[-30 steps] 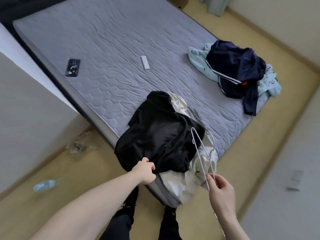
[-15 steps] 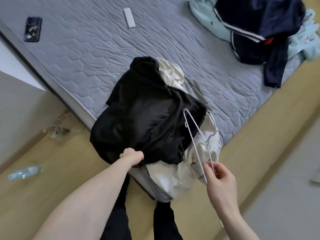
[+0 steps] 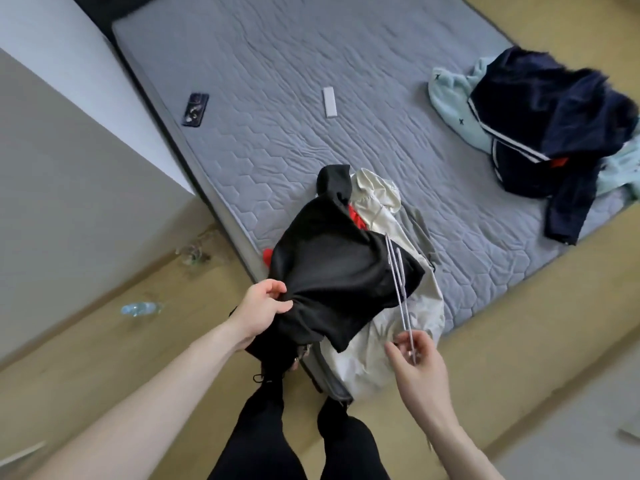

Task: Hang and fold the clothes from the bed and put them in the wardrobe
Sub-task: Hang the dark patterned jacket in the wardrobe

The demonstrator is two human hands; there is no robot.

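Grey quilted mattress (image 3: 277, 64) on a wooden floor, clothes heaped at its near edge.
Left hand (image 3: 258, 311) grips the crumpled black garment (image 3: 332, 271) lying over a cream jacket (image 3: 381, 355); right hand (image 3: 415, 358) pinches a thin white wire hanger (image 3: 398, 282); a navy jacket (image 3: 554, 123) lies far right.

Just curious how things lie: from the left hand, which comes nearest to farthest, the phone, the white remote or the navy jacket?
From the left hand:
1. Phone, by the bed's left edge.
2. Remote, mid-bed.
3. Navy jacket, far right.

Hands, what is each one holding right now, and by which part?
Left hand grips the black garment by its near edge; right hand pinches the wire hangers at their near end.
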